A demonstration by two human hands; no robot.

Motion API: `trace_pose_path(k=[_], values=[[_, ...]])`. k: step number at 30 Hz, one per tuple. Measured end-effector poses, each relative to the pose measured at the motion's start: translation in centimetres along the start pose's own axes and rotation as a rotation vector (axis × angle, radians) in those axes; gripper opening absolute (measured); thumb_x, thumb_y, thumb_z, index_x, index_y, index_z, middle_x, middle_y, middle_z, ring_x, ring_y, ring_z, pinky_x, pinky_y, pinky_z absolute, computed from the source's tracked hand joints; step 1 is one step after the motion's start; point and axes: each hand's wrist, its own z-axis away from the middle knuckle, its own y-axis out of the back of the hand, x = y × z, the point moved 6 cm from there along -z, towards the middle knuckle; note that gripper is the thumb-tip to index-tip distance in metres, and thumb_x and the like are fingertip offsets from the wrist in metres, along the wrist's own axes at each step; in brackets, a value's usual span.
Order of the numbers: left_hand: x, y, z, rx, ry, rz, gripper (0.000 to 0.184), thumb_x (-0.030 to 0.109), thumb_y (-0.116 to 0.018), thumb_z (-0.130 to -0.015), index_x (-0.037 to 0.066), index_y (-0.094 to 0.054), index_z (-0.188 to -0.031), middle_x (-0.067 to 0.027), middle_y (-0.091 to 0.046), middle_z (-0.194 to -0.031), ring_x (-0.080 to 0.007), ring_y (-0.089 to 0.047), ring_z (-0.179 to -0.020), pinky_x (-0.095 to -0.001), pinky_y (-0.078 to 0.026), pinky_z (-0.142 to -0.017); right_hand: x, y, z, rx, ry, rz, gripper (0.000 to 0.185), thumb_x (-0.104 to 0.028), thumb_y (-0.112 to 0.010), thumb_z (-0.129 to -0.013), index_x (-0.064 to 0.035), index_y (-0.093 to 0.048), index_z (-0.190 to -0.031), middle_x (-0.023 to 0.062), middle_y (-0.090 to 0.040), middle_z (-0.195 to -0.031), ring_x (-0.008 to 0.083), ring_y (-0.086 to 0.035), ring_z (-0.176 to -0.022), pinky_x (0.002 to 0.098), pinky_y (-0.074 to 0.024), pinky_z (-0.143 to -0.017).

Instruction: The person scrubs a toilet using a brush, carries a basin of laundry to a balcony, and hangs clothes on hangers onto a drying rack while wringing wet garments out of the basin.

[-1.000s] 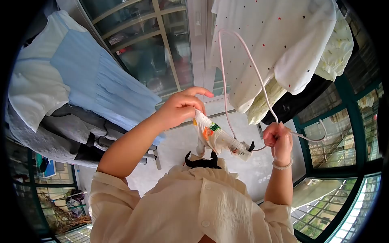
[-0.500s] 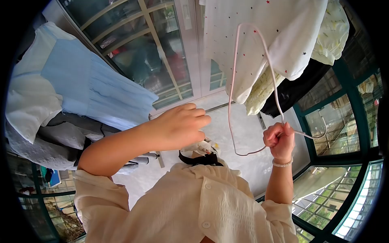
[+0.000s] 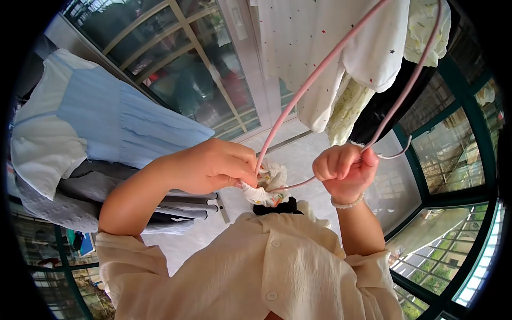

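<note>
My left hand (image 3: 213, 166) pinches the edge of a small white garment (image 3: 261, 193) with orange and green print, low in front of my chest. A pink wire hanger (image 3: 314, 80) passes beside those fingers, and its lower end runs into the garment. My right hand (image 3: 346, 169) is closed around the hanger near its hook (image 3: 399, 153), which points out to the right. The hanger's wide loop rises up and past the top edge of the view. A beaded bracelet sits on the right wrist.
On the left hang a light blue and white dress (image 3: 144, 125) and grey clothes (image 3: 90, 186). A white star-patterned garment (image 3: 304, 48), a pale yellow one (image 3: 346, 109) and black cloth (image 3: 392, 90) hang at the upper right. Behind is a glass door (image 3: 197, 74); green-framed windows (image 3: 450, 152) stand at right.
The garment left my left hand, which now grips it again. The hanger has tilted closer to the camera, with its lower end at the garment. My right hand has shifted slightly left, still holding it.
</note>
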Motion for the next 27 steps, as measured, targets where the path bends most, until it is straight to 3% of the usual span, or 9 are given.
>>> trace_pose_path(k=[2, 6, 9, 11, 14, 18, 20, 23, 27], values=[[0.5, 1.0, 0.0, 0.041, -0.034, 0.154, 0.018, -0.005, -0.065, -0.071, 0.004, -0.064, -0.086, -0.0068, -0.058, -0.080, -0.0221, -0.056, -0.076, -0.0310, -0.044, -0.062, 2.6, 1.8, 1.3, 0.071, -0.108, -0.011, 0.056, -0.044, -0.030, -0.090, -0.0021, -0.045, -0.056, 0.0043, -0.032, -0.044, 0.0166, -0.026, -0.041, 0.0304, -0.0200, -0.041], [2.4, 2.9, 0.9, 0.031, -0.089, 0.351, 0.019, -0.007, -0.064, -0.071, 0.004, -0.065, -0.087, -0.0065, -0.058, -0.080, -0.0209, -0.056, -0.073, -0.0290, -0.042, -0.060, 4.7, 5.9, 2.8, 0.159, -0.196, 0.299, 0.054, -0.045, -0.033, -0.087, -0.0024, -0.043, -0.055, 0.0017, -0.028, -0.045, 0.0145, -0.022, -0.040, 0.0299, -0.0178, -0.040], [3.9, 2.5, 1.1, -0.090, -0.149, 0.214, 0.015, -0.003, -0.063, -0.073, 0.006, -0.065, -0.085, -0.0041, -0.055, -0.076, -0.0216, -0.053, -0.067, -0.0320, -0.039, -0.061, 2.4, 7.3, 2.5, 0.316, -0.115, 0.337, 0.054, -0.046, -0.034, -0.087, -0.0030, -0.042, -0.054, 0.0003, -0.026, -0.045, 0.0132, -0.022, -0.041, 0.0292, -0.0171, -0.040], [4.1, 1.9, 1.4, -0.114, -0.175, 0.056, 0.013, 0.000, -0.063, -0.072, 0.008, -0.064, -0.082, -0.0017, -0.052, -0.074, -0.0220, -0.050, -0.066, -0.0334, -0.034, -0.062, -0.3, 6.7, 1.3, 0.298, -0.014, 0.380, 0.055, -0.046, -0.033, -0.088, -0.0039, -0.040, -0.054, 0.0013, -0.027, -0.045, 0.0133, -0.023, -0.041, 0.0289, -0.0177, -0.041], [4.2, 1.3, 1.3, -0.217, -0.123, -0.209, 0.007, 0.006, -0.063, -0.077, 0.009, -0.067, -0.081, -0.0009, -0.058, -0.079, -0.0211, -0.054, -0.070, -0.0324, -0.035, -0.066, -2.9, 3.3, -0.6, 0.245, 0.114, 0.275, 0.055, -0.046, -0.031, -0.089, -0.0038, -0.041, -0.055, 0.0020, -0.030, -0.045, 0.0141, -0.023, -0.041, 0.0294, -0.0186, -0.041], [4.1, 1.8, 1.1, -0.102, -0.170, -0.193, 0.009, 0.003, -0.063, -0.073, 0.009, -0.066, -0.080, 0.0003, -0.056, -0.077, -0.0203, -0.053, -0.069, -0.0322, -0.033, -0.064, 1.1, -0.5, -1.3, 0.202, 0.022, 0.067, 0.054, -0.047, -0.033, -0.090, -0.0045, -0.038, -0.056, 0.0019, -0.028, -0.046, 0.0147, -0.023, -0.041, 0.0301, -0.0192, -0.041], [4.8, 2.4, 1.1, -0.016, -0.213, -0.150, 0.015, -0.001, -0.061, -0.067, 0.009, -0.063, -0.078, 0.0004, -0.052, -0.073, -0.0197, -0.051, -0.068, -0.0322, -0.030, -0.062, 6.1, -0.3, -0.1, 0.169, -0.085, 0.119, 0.056, -0.046, -0.034, -0.090, -0.0036, -0.042, -0.055, 0.0024, -0.031, -0.046, 0.0155, -0.026, -0.042, 0.0300, -0.0204, -0.041], [6.3, 3.6, 2.0, 0.014, -0.208, -0.085, 0.014, -0.002, -0.060, -0.067, 0.009, -0.063, -0.075, -0.0002, -0.054, -0.073, -0.0205, -0.051, -0.067, -0.0316, -0.030, -0.062, 10.1, 2.9, 1.5, 0.218, -0.223, 0.553, 0.058, -0.048, -0.036, -0.087, -0.0012, -0.051, -0.056, 0.0045, -0.042, -0.049, 0.0132, -0.033, -0.043, 0.0277, -0.0235, -0.042], [5.1, 4.5, 4.8, 0.027, -0.106, -0.110, 0.009, 0.013, -0.068, -0.069, 0.006, -0.064, -0.073, -0.0029, -0.058, -0.069, -0.0221, -0.054, -0.069, -0.0342, -0.033, -0.066, 7.1, 5.0, 0.0, 0.213, -0.298, 0.801, 0.057, -0.046, -0.040, -0.085, 0.0013, -0.056, -0.057, 0.0062, -0.051, -0.053, 0.0089, -0.037, -0.045, 0.0242, -0.0257, -0.042]])
